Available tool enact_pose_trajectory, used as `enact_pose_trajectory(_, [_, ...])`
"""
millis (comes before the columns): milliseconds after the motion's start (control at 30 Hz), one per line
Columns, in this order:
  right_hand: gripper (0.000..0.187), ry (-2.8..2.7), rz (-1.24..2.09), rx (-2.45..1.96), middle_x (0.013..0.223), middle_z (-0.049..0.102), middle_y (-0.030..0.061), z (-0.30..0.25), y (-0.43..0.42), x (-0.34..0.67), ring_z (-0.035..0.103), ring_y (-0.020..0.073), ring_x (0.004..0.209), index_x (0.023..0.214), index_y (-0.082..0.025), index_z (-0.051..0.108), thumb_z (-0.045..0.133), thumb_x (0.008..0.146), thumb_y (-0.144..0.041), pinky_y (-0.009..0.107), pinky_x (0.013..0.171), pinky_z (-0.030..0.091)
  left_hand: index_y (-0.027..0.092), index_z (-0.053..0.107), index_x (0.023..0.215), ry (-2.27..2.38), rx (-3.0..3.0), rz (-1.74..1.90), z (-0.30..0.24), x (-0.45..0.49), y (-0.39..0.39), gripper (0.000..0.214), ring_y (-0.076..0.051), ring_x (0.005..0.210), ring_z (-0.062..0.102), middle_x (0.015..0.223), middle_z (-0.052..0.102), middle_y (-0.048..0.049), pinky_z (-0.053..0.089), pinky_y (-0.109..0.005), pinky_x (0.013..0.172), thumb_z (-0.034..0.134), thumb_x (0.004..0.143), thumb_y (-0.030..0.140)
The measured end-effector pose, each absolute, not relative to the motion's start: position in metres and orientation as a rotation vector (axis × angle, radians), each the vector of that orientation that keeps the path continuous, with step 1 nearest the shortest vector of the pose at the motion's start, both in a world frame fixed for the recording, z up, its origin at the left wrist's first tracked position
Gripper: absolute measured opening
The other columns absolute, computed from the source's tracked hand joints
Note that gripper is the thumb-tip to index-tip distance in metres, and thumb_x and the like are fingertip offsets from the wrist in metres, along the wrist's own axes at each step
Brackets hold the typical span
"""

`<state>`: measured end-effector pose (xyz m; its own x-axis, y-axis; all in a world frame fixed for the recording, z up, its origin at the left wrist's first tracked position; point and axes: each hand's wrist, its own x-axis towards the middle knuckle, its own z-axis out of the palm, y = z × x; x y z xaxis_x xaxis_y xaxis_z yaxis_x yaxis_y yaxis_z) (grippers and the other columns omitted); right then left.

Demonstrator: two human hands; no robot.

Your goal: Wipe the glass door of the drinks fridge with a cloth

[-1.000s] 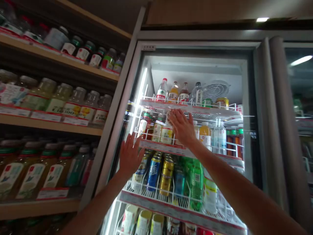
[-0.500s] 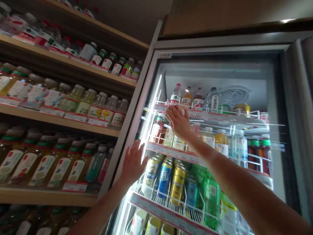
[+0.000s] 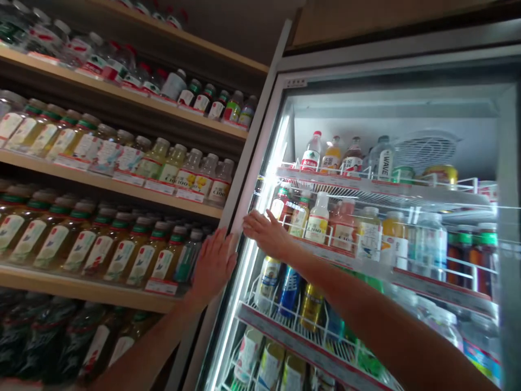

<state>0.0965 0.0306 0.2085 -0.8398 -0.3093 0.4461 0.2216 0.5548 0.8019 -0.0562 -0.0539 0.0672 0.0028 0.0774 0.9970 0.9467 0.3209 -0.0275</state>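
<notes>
My left hand is raised with its fingers stretched up over the grey side frame of a drinks fridge, by the edge of the wooden shelves. Just right of it, my right hand reaches across with flat fingers and thumb raised, before the left edge of the fridge's glass door. Neither hand holds anything. Whether the palms touch the frame or glass, I cannot tell. Behind my right hand shines a white light strip, and bottles such as a pale yellow drink bottle stand inside.
Wire fridge shelves hold several bottles and cans, including a blue can and a gold can. At the left, a wooden shelf carries rows of bottled drinks. A brown panel lies above the fridge.
My right hand has moved left and down from the upper fridge shelf towards the door's left edge, close to my left hand. The view has shifted, and the left hand stays by the frame.
</notes>
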Motion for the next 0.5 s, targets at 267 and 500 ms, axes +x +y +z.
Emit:
enact_pose_trajectory(267, [0.036, -2.249, -1.189, 0.066, 0.144, 0.040, 0.0036, 0.148, 0.028, 0.099, 0.027, 0.0249, 0.137, 0.123, -0.024, 0.050, 0.036, 0.090, -0.020, 0.055, 0.108, 0.026, 0.017, 0.046, 0.130, -1.415, -1.052, -0.951, 0.054, -0.060, -0.065, 0.045, -0.028, 0.130, 0.039, 0.139, 0.044, -0.0146, 0.034, -0.047, 0.104, 0.037, 0.089, 0.033])
enact_pose_trajectory(500, [0.042, -2.219, -1.145, -0.057, 0.146, 0.037, 0.0041, 0.129, 0.028, 0.126, 0.025, 0.0254, 0.137, 0.130, -0.023, 0.044, 0.037, 0.090, -0.018, 0.058, 0.108, 0.024, 0.016, 0.043, 0.131, -1.439, -1.071, -0.979, 0.048, -0.055, -0.068, 0.045, -0.028, 0.131, 0.037, 0.140, 0.042, -0.0147, 0.033, -0.048, 0.104, 0.034, 0.090, 0.033])
